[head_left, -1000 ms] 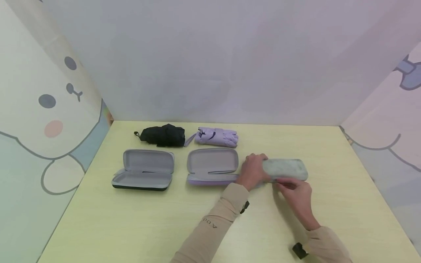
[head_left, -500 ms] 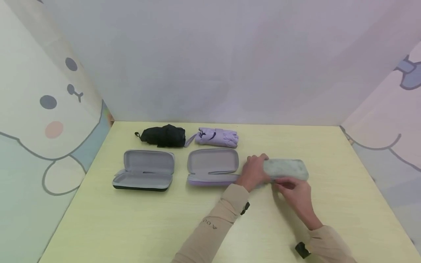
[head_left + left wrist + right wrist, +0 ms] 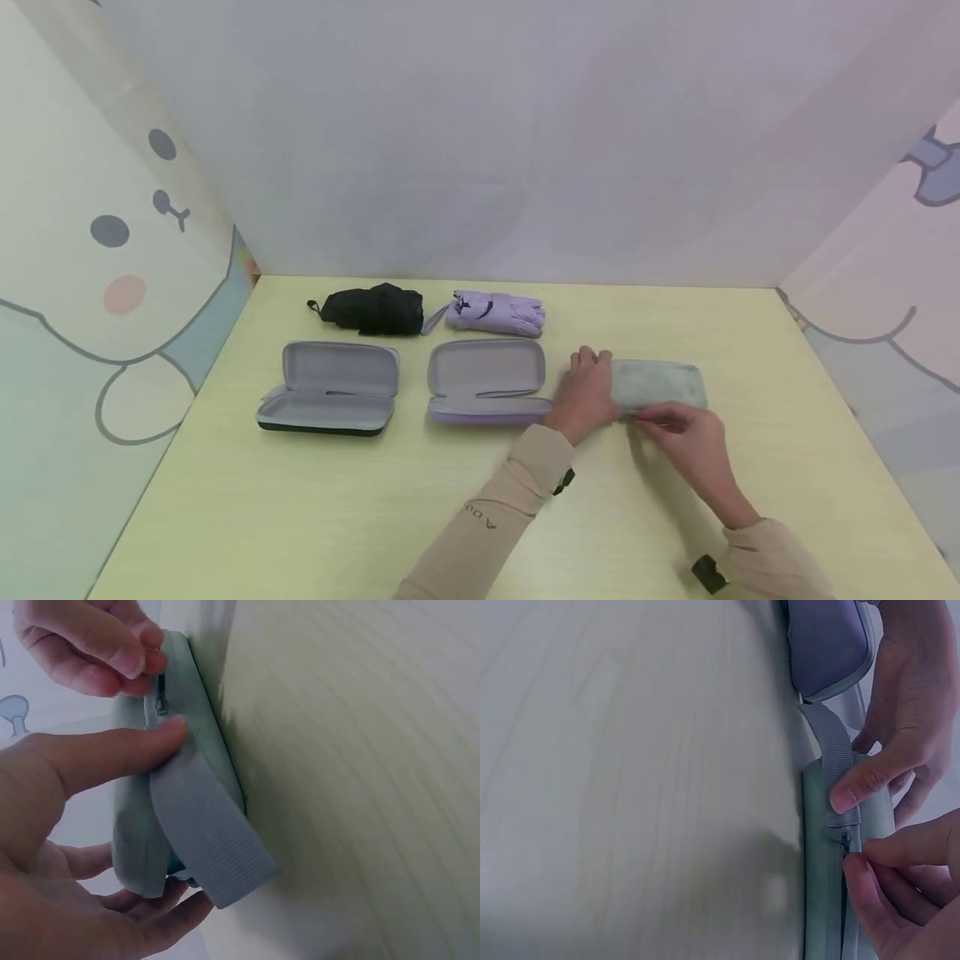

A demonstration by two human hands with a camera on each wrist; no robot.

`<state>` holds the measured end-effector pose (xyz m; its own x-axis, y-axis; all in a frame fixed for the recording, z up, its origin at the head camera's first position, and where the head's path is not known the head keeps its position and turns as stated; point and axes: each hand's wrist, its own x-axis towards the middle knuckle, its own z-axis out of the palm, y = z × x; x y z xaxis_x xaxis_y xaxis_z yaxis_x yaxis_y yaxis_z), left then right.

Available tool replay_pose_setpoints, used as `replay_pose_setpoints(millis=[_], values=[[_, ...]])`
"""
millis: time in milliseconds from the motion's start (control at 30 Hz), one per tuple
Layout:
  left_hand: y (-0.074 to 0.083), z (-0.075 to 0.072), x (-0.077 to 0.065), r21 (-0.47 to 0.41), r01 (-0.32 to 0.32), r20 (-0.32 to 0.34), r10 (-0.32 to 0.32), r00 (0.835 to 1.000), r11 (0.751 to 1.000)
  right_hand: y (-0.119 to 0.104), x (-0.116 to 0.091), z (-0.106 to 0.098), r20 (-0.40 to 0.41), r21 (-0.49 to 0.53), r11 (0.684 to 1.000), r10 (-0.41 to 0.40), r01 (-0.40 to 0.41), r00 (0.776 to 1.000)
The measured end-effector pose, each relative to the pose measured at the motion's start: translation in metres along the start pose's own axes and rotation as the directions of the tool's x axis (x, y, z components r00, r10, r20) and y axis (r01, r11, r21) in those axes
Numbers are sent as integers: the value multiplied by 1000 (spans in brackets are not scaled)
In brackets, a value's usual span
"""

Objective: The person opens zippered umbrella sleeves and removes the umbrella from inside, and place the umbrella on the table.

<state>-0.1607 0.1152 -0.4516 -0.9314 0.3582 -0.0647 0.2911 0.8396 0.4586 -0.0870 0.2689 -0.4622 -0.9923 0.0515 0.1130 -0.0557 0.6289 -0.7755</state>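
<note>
In the head view a pale green zip case (image 3: 658,384) lies closed-lidded at the right of the table. My left hand (image 3: 587,396) grips its left end. In the left wrist view that hand's thumb presses a grey ribbed strap (image 3: 210,832) against the case, and its other fingers reach round the far side. At the case's front edge, my right hand (image 3: 690,442) pinches the zipper pull (image 3: 846,841) between thumb and forefinger. A dark gap shows along part of the zipper in the right wrist view. The inside of the green case is hidden.
Left of the hands, a purple case (image 3: 487,417) and a black case (image 3: 324,422) lie open with grey linings. Behind them rest a folded black umbrella (image 3: 373,311) and a folded lilac umbrella (image 3: 495,314). The table (image 3: 337,517) meets a pale wall at the back.
Both hands have shifted slightly right, the green case moving a little that way too. My right fingers went slightly left first, then right along the case's front edge.
</note>
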Motion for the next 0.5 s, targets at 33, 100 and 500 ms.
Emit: replay_pose_setpoints(millis=[33, 100, 500], values=[[1, 0, -1, 3, -5, -4, 5, 1000, 1000, -1, 0, -3, -2, -8, 1000, -17, 17, 1000], [3, -1, -4, 7, -19, -8, 19, 1000, 1000, -3, 0, -9, -9, -28, 998, -53, 52, 999], [6, -5, -24, -60, -139, -94, 133, 987, 989, -16, 6, -46, -38, 12, 989, -150, 151, 988]])
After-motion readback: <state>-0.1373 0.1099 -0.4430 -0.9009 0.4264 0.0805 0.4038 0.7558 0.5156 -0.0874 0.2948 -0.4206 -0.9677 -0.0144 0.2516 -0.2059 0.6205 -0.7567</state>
